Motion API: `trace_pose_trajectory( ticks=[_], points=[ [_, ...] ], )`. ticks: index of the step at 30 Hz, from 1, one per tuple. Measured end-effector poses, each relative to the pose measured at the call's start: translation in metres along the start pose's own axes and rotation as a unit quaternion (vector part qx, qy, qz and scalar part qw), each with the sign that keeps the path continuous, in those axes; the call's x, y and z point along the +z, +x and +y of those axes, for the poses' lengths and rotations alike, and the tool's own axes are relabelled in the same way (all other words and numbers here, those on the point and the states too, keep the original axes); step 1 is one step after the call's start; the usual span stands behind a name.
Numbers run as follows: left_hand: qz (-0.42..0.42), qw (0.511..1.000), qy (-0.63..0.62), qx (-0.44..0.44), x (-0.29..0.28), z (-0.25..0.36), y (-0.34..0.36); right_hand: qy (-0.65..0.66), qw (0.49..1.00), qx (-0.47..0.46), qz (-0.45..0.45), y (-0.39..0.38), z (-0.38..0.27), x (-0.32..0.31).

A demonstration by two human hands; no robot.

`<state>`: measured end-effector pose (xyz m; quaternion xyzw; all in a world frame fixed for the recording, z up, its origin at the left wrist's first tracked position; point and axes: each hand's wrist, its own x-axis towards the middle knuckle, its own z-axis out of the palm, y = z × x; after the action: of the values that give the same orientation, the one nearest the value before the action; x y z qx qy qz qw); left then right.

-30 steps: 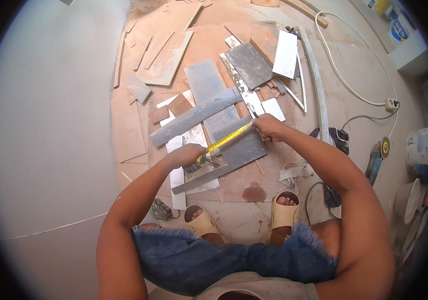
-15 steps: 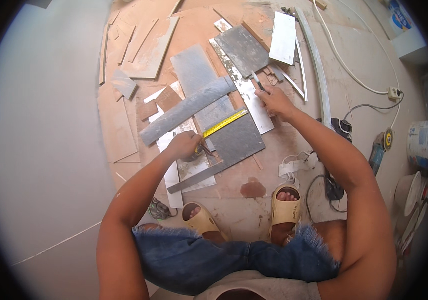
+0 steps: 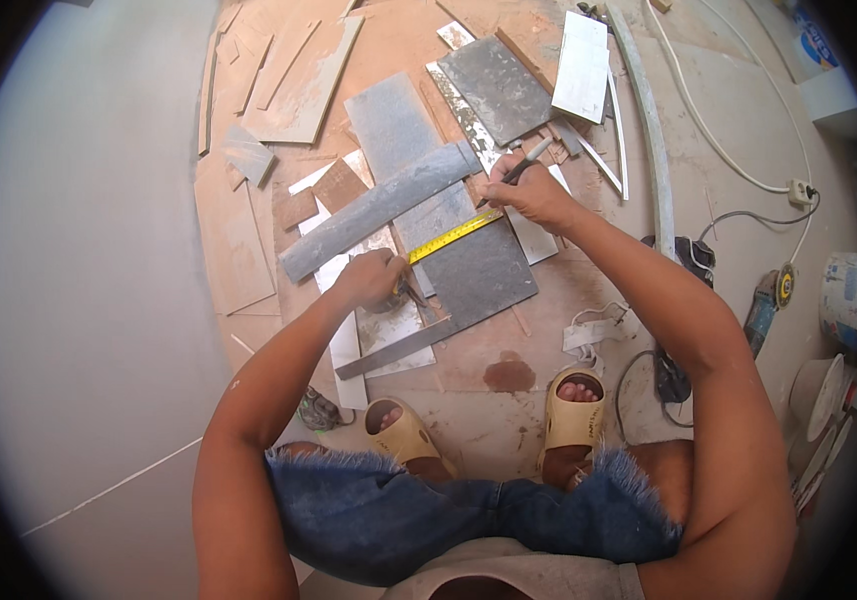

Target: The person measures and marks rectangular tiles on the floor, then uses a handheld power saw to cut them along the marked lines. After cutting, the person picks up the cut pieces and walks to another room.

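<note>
My left hand (image 3: 374,277) is closed round a tape measure, its case mostly hidden in my palm. The yellow blade (image 3: 454,236) runs out to the right along the far edge of a dark grey tile (image 3: 479,275). In my right hand (image 3: 529,192) I grip a black and pale grey marker pen (image 3: 529,160). Its dark tip points down close to the blade's far end; whether it touches the tile I cannot tell. A long grey strip of tile (image 3: 379,212) lies slantwise beyond both hands, across a blue-grey tile (image 3: 389,120).
Another dark tile (image 3: 497,90) and a white piece (image 3: 582,80) lie farther off. Beige offcuts (image 3: 314,85) are scattered at the far left. To the right are a long metal bar (image 3: 649,130), an angle grinder (image 3: 769,305), cables, a power socket (image 3: 801,192) and a white bucket (image 3: 846,295).
My right hand has come nearer and to the left, turning the marker pen so its dark tip is down by the tape blade. My left hand stays almost in place on the tape measure.
</note>
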<state>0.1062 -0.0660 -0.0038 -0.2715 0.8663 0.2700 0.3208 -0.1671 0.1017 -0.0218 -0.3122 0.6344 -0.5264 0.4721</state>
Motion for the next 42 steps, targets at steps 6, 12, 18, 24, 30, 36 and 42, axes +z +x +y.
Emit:
trace_pose_trajectory(
  ticks=[6,12,18,24,30,36,42],
  points=[
    [0.023,0.998,-0.062,-0.013,0.009,-0.014,0.007,-0.190,0.980,-0.021,-0.057,0.007,0.002,0.016],
    [0.031,0.997,-0.069,-0.035,0.012,-0.014,0.010,-0.221,0.972,-0.016,-0.075,0.008,-0.001,0.016],
    [0.006,0.998,-0.051,-0.040,0.007,-0.008,0.008,-0.244,0.967,-0.021,-0.064,0.007,-0.001,0.017],
    [0.031,0.998,-0.057,-0.029,0.012,-0.015,0.011,-0.242,0.967,-0.026,-0.069,0.008,-0.001,0.018],
    [0.027,0.997,-0.062,-0.029,0.010,-0.013,0.010,-0.226,0.972,-0.032,-0.060,0.007,0.002,0.019],
    [0.034,0.997,-0.060,-0.026,0.013,-0.014,0.010,-0.233,0.970,-0.028,-0.057,0.005,0.000,0.018],
    [0.019,0.997,-0.076,-0.006,0.007,-0.006,-0.003,-0.161,0.986,-0.029,0.016,-0.008,-0.006,0.013]
  ],
)
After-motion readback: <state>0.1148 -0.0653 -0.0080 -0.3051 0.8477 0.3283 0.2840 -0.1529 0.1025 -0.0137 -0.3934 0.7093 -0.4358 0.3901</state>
